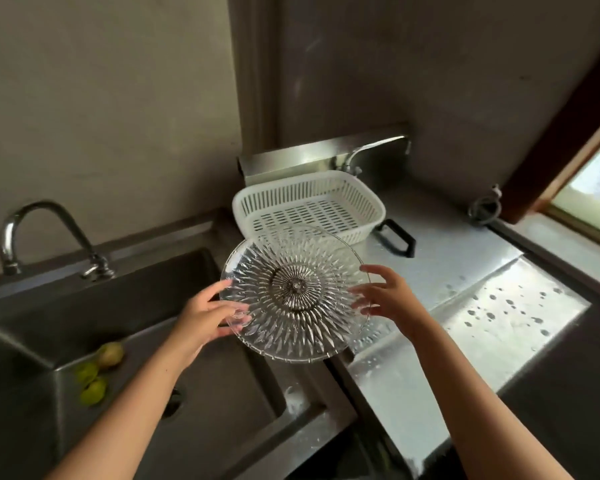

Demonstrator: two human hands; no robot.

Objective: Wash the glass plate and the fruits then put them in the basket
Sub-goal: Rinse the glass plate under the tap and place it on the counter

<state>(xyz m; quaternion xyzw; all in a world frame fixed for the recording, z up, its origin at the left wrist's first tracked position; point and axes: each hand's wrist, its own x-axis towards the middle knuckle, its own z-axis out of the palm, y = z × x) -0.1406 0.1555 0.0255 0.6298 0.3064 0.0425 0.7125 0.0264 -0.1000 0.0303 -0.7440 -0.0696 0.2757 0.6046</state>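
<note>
I hold a round cut-glass plate [295, 292] in the air over the sink's right edge, tilted toward me. My left hand [205, 317] grips its left rim. My right hand [388, 296] touches the right rim with fingers spread. Just behind the plate stands a white slotted plastic basket [368, 199] on the counter, with nothing in it. Three fruits lie in the sink at the left: a yellowish-brown one [111, 353] and two green ones [86, 374] [93, 393].
The steel sink [125, 299] has a curved tap [32, 216] at its back left. A wet steel counter [471, 306] runs right. A black handle [397, 237] lies beside the basket. A window [596, 188] is at the far right.
</note>
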